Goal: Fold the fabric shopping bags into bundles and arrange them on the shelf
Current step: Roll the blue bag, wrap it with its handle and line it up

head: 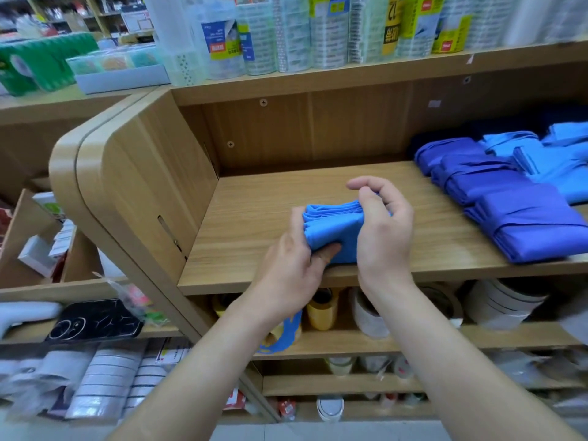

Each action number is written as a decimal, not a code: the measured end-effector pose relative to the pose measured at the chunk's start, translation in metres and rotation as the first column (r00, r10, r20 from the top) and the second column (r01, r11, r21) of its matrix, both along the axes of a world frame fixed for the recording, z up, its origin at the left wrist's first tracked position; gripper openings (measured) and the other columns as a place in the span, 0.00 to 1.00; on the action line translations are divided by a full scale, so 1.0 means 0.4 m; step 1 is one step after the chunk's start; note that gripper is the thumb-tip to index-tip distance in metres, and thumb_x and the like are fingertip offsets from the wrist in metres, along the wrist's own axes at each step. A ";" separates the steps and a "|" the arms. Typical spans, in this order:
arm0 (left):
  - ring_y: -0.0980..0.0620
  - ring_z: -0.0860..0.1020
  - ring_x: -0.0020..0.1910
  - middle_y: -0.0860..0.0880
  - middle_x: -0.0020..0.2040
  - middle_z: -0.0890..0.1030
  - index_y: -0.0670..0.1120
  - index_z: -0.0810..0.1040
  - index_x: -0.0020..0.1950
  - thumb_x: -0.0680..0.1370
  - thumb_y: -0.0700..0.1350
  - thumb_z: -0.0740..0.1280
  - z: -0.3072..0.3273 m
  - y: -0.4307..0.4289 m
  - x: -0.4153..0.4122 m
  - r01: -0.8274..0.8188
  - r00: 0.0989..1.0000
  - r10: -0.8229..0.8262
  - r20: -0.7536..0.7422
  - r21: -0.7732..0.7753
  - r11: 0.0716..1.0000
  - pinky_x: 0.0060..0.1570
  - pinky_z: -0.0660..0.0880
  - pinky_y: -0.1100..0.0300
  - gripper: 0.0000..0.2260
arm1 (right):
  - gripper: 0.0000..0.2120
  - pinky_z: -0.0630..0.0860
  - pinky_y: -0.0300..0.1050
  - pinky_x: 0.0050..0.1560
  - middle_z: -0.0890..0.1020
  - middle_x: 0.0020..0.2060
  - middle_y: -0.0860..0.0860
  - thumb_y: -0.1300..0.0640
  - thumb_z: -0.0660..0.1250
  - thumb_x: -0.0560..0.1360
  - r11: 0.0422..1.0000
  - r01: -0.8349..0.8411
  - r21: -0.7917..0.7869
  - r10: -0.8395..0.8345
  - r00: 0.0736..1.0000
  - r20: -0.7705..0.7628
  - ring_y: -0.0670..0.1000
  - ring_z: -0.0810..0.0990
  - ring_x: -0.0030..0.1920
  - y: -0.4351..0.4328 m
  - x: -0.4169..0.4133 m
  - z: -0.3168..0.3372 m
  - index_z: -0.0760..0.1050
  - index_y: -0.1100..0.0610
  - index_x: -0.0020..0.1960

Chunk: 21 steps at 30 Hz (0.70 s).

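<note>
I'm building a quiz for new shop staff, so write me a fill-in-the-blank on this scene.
The left hand and right hand grip one folded fabric bag coloured light ____.
They hold it over a ____ shelf.
Finished bundles lie at the shelf's ____ end.
Missing words: blue; wooden; right.

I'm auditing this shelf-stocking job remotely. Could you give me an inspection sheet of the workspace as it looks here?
Surface: wooden shelf, screws in its back panel.
Job's things: folded light-blue bag at the shelf's front; blue bundles stacked at right.
Clutter: nothing seen.
Hands: left hand grips the bag's left end; right hand curls over its right end.
Cables: nothing seen.
Surroundings: tape rolls below, packs above, phone case lower left.
</note>
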<state>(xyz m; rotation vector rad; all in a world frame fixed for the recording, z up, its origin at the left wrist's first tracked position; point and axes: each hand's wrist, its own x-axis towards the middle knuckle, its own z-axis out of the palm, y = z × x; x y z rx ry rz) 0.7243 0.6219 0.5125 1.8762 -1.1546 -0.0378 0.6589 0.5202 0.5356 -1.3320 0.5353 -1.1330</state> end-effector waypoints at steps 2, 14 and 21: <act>0.62 0.75 0.58 0.80 0.51 0.66 0.39 0.68 0.69 0.76 0.51 0.63 0.000 0.001 -0.004 0.064 0.997 -0.065 -0.049 -0.030 0.998 0.60 0.70 0.64 0.25 | 0.10 0.66 0.39 0.39 0.75 0.31 0.40 0.59 0.59 0.71 0.999 0.039 -0.009 -0.039 0.999 0.020 0.42 0.71 0.35 0.005 0.002 0.000 0.77 0.51 0.38; 0.61 0.69 0.33 0.59 0.33 0.72 0.48 0.71 0.42 0.77 0.58 0.62 0.062 -0.011 -0.049 -0.074 0.965 0.001 -0.261 -0.267 0.961 0.35 0.67 0.67 0.14 | 0.09 0.67 0.38 0.35 0.71 0.30 0.46 0.69 0.55 0.69 0.968 0.149 -0.203 -0.135 0.987 0.084 0.41 0.69 0.32 0.026 0.005 -0.002 0.70 0.58 0.37; 0.54 0.63 0.26 0.55 0.27 0.61 0.57 0.56 0.34 0.81 0.47 0.52 0.059 -0.041 0.000 -0.179 0.941 0.266 0.209 -0.358 0.916 0.28 0.60 0.59 0.15 | 0.10 0.66 0.36 0.34 0.71 0.28 0.44 0.68 0.55 0.69 0.969 0.144 -0.203 -0.133 0.989 0.066 0.41 0.69 0.32 0.041 0.018 -0.005 0.71 0.58 0.36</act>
